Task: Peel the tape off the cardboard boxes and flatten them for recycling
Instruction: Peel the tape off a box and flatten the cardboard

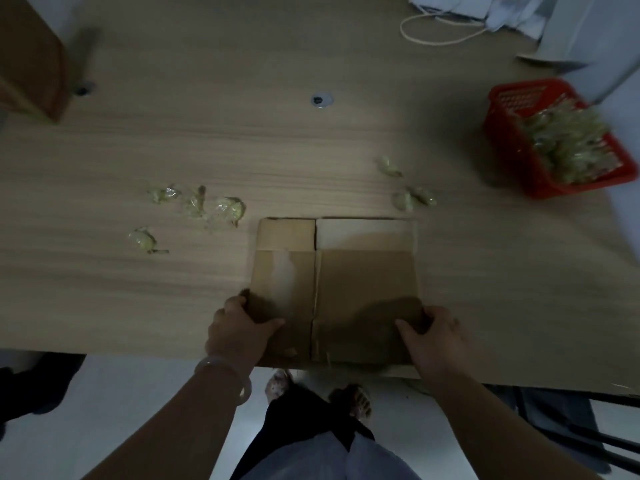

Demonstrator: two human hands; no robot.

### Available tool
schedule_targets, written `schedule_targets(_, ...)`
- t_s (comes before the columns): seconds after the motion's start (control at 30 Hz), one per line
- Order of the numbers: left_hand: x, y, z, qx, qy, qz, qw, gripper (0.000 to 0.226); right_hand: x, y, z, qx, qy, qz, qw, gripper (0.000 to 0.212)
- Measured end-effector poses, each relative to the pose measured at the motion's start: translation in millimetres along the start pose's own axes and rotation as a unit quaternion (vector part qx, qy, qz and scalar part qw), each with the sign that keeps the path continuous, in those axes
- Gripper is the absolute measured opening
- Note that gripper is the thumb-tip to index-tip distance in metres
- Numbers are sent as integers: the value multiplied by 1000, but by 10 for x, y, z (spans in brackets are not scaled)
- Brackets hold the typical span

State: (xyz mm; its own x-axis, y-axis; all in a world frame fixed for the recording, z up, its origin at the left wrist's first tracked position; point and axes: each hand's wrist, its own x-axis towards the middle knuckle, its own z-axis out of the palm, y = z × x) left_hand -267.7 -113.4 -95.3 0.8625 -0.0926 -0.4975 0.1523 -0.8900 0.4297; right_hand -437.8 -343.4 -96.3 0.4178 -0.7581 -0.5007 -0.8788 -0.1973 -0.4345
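Red basket (502, 147) at right on wooden table (207, 133); round grommet (322, 99) mid-table.

The flat brown cardboard box (346, 289) at lower centre is plain tan, with one paler cream flap at its upper right. The light wooden table (207, 133) shows beige grain streaking across the frame. Crumpled wads of yellowish clear tape (228, 209) glint left of centre. At the right edge, a red plastic lattice basket (498, 133) holds more yellow-green tape.
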Motion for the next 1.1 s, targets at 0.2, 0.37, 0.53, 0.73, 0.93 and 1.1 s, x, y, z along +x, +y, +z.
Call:
schedule_targets(0.2, -170, -34, -33, -133, -41, 111, 984, 48, -231, 143, -249, 171, 8, 28, 985, 54)
schedule_targets(0.37, -344, 189, -166, -140, -53, 216, 965, 46, -674, 317, -510, 228, 97, 45, 968, 60)
schedule_targets(0.53, -635, 631, -150, -129, -96, 323, 933, 38, -1401, 636, -742, 284, 239, 65, 926, 32)
schedule_targets(0.73, -1362, 1121, 229, -91, -205, 400, 889, 51, -2241, 1320, -1096, 331, 354, 124, 866, 33)
schedule_targets(0.93, -2277, 1363, 698, -89, -273, 465, 838, 54, -2945, 2072, -1325, 367, 447, 146, 803, 30)
schedule_targets(1.1, -3201, 1450, 1124, -78, -265, 503, 819, 50, -3391, 2869, -1536, 369, 484, 157, 778, 34)
